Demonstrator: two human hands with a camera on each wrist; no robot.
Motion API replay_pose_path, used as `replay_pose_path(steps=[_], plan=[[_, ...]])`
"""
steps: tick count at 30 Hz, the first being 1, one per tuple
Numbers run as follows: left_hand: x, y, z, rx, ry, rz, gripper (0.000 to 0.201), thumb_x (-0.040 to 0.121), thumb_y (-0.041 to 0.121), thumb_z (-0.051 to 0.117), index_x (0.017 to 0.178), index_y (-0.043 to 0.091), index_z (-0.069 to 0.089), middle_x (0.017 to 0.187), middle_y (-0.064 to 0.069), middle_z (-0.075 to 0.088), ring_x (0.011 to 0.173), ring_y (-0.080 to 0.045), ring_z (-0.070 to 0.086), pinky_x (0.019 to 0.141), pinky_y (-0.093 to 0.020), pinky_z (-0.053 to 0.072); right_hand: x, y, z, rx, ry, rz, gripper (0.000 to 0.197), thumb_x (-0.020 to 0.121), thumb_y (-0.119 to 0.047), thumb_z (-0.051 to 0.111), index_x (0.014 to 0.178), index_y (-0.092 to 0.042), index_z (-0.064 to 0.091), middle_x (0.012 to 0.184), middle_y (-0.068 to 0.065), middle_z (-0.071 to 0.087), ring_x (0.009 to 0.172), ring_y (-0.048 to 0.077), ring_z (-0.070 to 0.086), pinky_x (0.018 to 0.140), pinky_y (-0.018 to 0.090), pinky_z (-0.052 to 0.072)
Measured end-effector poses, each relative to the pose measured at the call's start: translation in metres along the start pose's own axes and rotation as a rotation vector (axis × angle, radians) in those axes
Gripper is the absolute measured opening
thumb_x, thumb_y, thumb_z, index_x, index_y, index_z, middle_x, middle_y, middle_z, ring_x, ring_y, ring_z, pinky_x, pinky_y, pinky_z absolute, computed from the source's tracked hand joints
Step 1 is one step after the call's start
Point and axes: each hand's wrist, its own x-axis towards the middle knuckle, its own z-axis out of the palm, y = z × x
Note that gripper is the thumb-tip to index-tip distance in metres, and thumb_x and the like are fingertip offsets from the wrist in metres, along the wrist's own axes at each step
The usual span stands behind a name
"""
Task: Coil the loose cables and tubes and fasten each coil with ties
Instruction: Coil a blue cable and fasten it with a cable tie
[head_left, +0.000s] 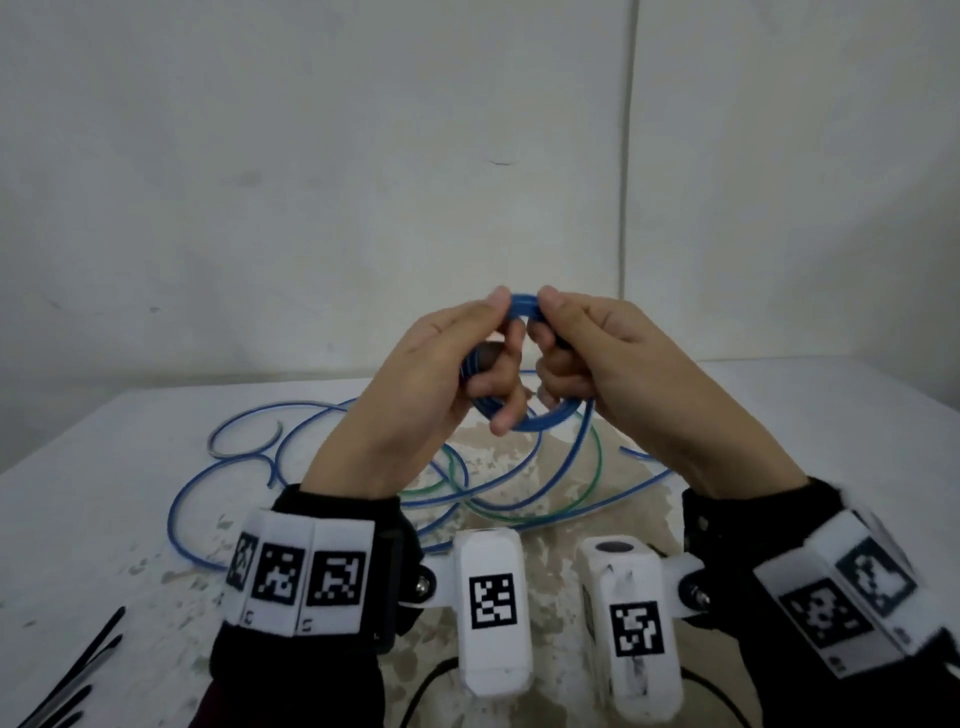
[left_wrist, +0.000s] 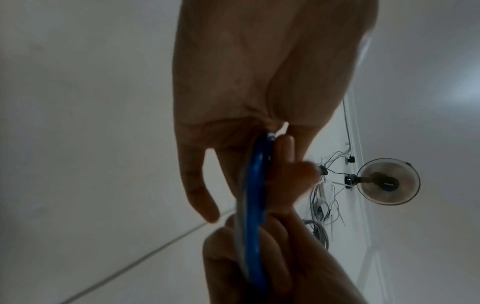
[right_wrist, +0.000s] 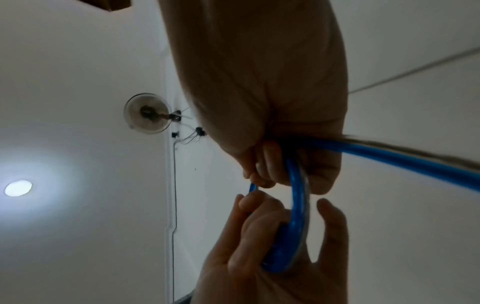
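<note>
While a small blue tube coil (head_left: 519, 410) is held above the table (head_left: 104, 467), both the left hand (head_left: 447, 374) and right hand (head_left: 597, 358) have fingers curled round it, thumbs pinching its top. No tie is on it yet. At six o'clock, loose blue tubing (head_left: 218, 467) and one green tube (head_left: 597, 457) remain uncoiled; I cannot count the blue lengths. Several black ties (head_left: 78, 670) wait at eight o'clock.

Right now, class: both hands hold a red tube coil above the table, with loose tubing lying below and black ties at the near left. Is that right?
Not quite: the coil is blue, not red, as the head view shows. The rest stands: the left hand and right hand hold it above the table, loose tubing below, black ties at the near left.
</note>
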Motion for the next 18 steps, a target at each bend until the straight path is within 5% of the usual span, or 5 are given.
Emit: replay_pose_path(steps=[5,10,14,18], plan=[[-0.0018,0.0077,0.0015,0.006,0.085,0.130,0.035,0.101,0.026,0.033,0.071,0.010,0.041,0.052,0.006,0.020,0.043,-0.009,0.016,0.043,-0.019,0.019,0.0013,-0.0035,0.0034,0.070,-0.001,-0.034,0.038,0.103,-0.027,0.031,0.079,-0.008,0.053,0.054,-0.005,0.037,0.051,0.010,0.042,0.068,0.028,0.043],[-0.0033,0.0070,0.0011,0.084,0.013,0.023,0.035,0.099,0.028,0.037,0.070,0.009,0.042,0.049,0.006,0.020,0.039,-0.011,0.020,0.049,-0.025,0.016,-0.0025,-0.0046,0.0011,-0.031,-0.024,0.000,0.036,0.104,-0.025,0.032,0.075,-0.010,0.047,0.049,-0.012,0.029,0.045,0.006,0.030,0.064,0.027,0.040],[-0.0017,0.0080,0.0072,0.039,0.124,0.200,0.035,0.099,0.027,0.037,0.069,0.008,0.042,0.051,0.005,0.020,0.042,-0.009,0.015,0.041,-0.017,0.020,-0.0015,-0.0079,0.0020,0.057,0.001,-0.039,0.036,0.102,-0.026,0.034,0.077,-0.008,0.054,0.052,-0.002,0.041,0.051,0.012,0.045,0.070,0.029,0.047],[-0.0018,0.0091,0.0051,-0.013,0.053,0.078,0.035,0.095,0.030,0.040,0.069,0.008,0.042,0.047,0.005,0.021,0.039,-0.010,0.019,0.041,-0.018,0.021,-0.0032,-0.0097,-0.0013,0.052,-0.005,-0.021,0.036,0.102,-0.024,0.034,0.074,-0.007,0.048,0.054,-0.001,0.026,0.048,0.010,0.030,0.052,0.017,0.035]])
